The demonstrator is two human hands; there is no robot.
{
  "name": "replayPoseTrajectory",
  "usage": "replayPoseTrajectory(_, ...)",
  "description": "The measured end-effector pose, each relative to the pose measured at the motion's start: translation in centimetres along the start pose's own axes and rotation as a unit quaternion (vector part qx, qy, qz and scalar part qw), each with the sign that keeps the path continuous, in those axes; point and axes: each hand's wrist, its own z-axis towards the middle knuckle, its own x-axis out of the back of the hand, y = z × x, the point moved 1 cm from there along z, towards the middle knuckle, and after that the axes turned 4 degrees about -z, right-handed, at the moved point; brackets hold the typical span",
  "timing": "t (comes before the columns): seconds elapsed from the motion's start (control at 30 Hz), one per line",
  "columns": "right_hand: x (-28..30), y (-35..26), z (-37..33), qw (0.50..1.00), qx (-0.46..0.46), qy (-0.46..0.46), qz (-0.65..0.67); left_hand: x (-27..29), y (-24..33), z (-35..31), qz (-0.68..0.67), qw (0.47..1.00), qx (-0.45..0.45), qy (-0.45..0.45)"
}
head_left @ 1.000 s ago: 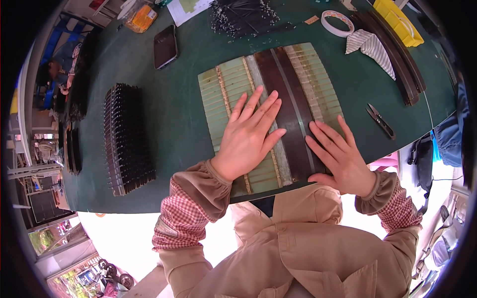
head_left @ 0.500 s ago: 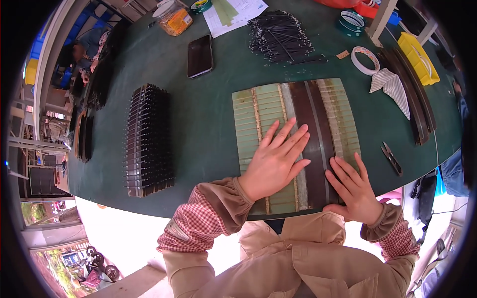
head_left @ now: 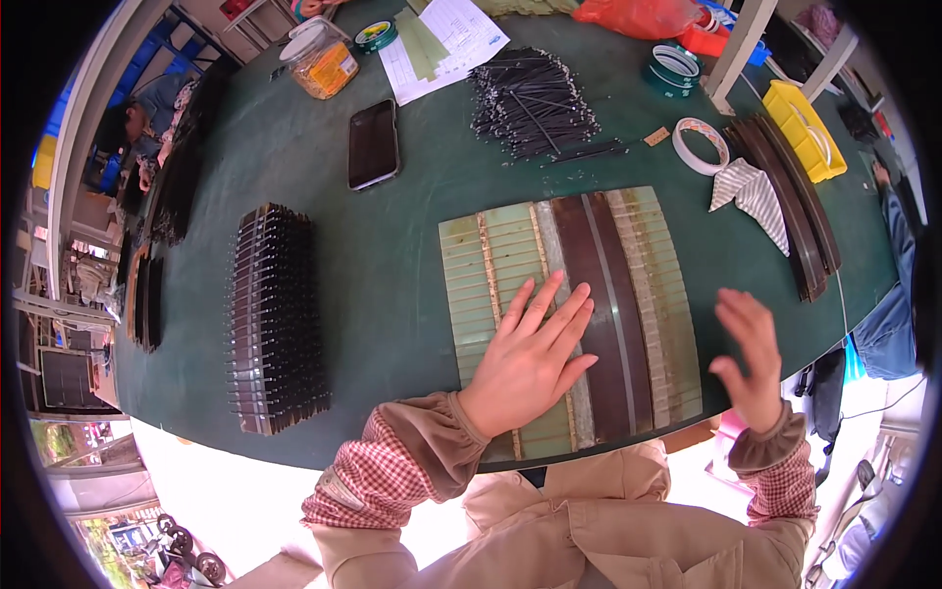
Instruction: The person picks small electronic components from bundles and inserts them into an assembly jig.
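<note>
My left hand (head_left: 530, 363) lies flat, fingers spread, across a pale green slatted board (head_left: 483, 294) and the edge of a dark brown strip (head_left: 610, 324) that runs lengthwise along it. A thin grey line goes down the strip's middle. Off the board's right side, my right hand (head_left: 751, 358) is held with its fingers apart and nothing in them. A small white-and-grey striped cloth (head_left: 754, 201) lies beyond that hand. Further left stands a stacked block of dark strips (head_left: 275, 319) with rows of black pins sticking out on its right side.
At the back are a phone (head_left: 374, 145), a heap of thin black sticks (head_left: 530, 103), papers (head_left: 446, 44), a jar (head_left: 322, 64) and green tape rolls (head_left: 673, 71). To the right lie a white tape roll (head_left: 701, 147), long curved dark strips (head_left: 780, 211) and a yellow bin (head_left: 805, 133).
My right hand has lifted off the dark strip and moved right, past the board's edge. My left hand stays on the board. The whole view has shifted slightly; the scissors are no longer seen.
</note>
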Motion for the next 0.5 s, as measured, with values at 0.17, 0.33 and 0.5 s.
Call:
replayPoseTrajectory(0.17, 0.7, 5.1, -2.7, 0.995, -0.081, 0.039, -0.047, -0.2, -0.2, -0.2, -0.027, 1.0, 0.01, -0.001)
replayPoseTrajectory(0.33, 0.6, 5.7, 2.2, 0.995, -0.03, 0.022, -0.095, 0.0, -0.2, -0.2, -0.048, 0.998, -0.007, 0.033)
replayPoseTrajectory(0.5, -3.1, 4.3, 16.2, 0.995, -0.008, 0.012, 0.101, -0.1, 0.0, -0.7, -0.043, 0.997, -0.002, 0.062)
